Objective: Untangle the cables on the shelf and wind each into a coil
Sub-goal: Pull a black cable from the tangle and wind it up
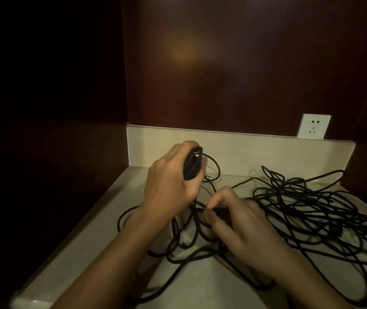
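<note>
A tangle of thin black cables (pixel 307 210) sprawls over the right and middle of the pale shelf (pixel 102 221). My left hand (pixel 171 181) is raised above the shelf near the back and grips a small wound bundle of black cable (pixel 192 162). One loop (pixel 213 166) sticks out of that bundle to the right. My right hand (pixel 240 226) lies low over the middle of the tangle and pinches a black strand between thumb and fingers. More strands run under both forearms toward the front edge.
A pale upstand (pixel 256 148) lines the back of the shelf, with dark wood panels behind and to the left. A white wall socket (pixel 314 126) sits at the back right. The shelf's left edge runs diagonally toward the front left corner (pixel 28 299).
</note>
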`<state>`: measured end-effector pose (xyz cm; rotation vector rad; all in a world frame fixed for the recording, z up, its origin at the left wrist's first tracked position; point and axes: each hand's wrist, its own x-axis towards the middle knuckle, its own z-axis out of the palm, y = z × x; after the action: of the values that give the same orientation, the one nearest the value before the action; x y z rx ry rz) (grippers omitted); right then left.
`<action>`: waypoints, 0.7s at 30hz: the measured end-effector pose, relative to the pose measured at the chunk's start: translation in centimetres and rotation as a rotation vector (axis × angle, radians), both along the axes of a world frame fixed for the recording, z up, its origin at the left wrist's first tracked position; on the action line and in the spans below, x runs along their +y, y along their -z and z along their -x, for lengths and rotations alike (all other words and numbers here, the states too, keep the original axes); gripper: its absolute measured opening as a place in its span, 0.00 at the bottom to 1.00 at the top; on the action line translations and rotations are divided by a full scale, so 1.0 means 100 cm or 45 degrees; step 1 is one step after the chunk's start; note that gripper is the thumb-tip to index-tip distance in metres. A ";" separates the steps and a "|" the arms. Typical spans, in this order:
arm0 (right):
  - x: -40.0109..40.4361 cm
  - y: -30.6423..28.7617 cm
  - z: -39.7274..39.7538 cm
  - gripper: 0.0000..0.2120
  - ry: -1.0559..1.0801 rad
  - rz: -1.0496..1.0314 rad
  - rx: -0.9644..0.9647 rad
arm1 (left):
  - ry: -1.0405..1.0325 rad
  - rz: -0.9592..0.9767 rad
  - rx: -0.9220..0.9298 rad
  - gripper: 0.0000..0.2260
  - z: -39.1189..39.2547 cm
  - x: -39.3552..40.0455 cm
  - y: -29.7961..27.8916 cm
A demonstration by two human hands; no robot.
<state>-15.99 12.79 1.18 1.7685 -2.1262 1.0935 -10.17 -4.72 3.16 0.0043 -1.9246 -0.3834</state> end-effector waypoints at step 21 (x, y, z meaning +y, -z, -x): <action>-0.003 -0.028 0.001 0.18 -0.154 0.026 -1.021 | 0.630 -0.367 -1.031 0.09 -0.038 0.004 0.004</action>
<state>-16.06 12.51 4.02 1.6220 -2.3779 2.1255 -6.36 -4.28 2.77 -0.1499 -2.6416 -1.1220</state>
